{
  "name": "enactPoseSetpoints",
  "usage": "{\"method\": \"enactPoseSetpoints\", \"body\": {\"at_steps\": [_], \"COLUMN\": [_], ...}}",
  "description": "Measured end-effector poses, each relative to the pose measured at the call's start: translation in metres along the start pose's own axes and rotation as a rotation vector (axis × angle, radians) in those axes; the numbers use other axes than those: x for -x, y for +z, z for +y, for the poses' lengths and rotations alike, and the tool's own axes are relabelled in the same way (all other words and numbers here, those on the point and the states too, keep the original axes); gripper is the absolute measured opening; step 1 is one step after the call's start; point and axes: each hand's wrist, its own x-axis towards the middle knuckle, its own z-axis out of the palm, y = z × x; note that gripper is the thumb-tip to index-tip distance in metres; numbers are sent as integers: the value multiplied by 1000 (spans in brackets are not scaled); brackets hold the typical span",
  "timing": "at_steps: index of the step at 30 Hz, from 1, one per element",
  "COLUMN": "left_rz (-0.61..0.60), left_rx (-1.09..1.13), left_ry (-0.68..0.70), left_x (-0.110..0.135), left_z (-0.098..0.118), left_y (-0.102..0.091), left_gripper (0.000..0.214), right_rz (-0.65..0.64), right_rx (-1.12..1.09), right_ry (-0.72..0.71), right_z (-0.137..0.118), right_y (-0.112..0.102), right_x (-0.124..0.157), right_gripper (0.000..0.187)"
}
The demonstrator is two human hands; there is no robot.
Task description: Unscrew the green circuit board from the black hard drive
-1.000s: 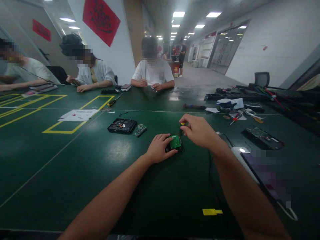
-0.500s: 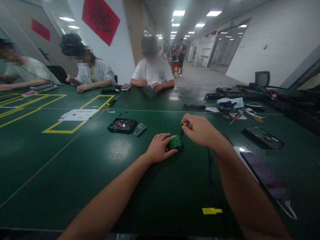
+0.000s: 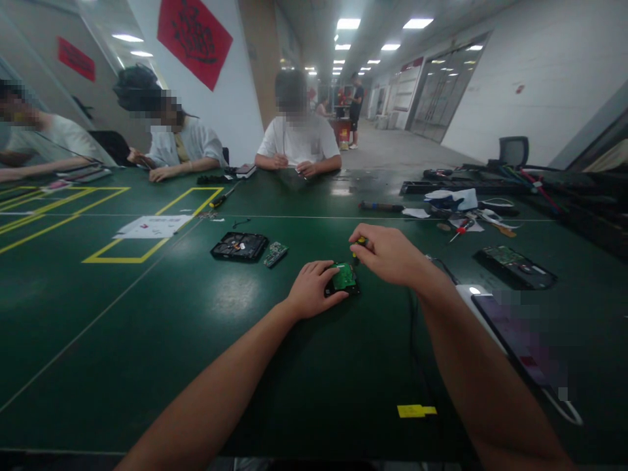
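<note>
Board [image 3: 346, 276] partly under left hand [image 3: 310, 291]

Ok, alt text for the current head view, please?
The left hand holds a black device with a green circuit board on a table; the right hand grips a yellow-handled tool near its right edge. Farther left lie a black casing and a loose board; people sit opposite.
</note>
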Motion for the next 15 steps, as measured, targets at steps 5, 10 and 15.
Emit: {"method": "enactPoseSetpoints", "body": {"at_steps": [5,10,15], "left_rz": [-7,-2,5], "left_rx": [5,-2,5], "left_ry": [-2,2,11], "left_x": [0,0,1], "left_z": [-1,-1,-1], "left_y": [1,0,1], "left_gripper": [69,67,68], "right_rz": [-33,-10,0], "right_rx": [-10,25,78], "right_ry": [-6,7,-23], "right_z": [0,0,1], "right_y": [-2,0,2], "right_x": [1,2,0], "right_gripper": [14,24,18]}}
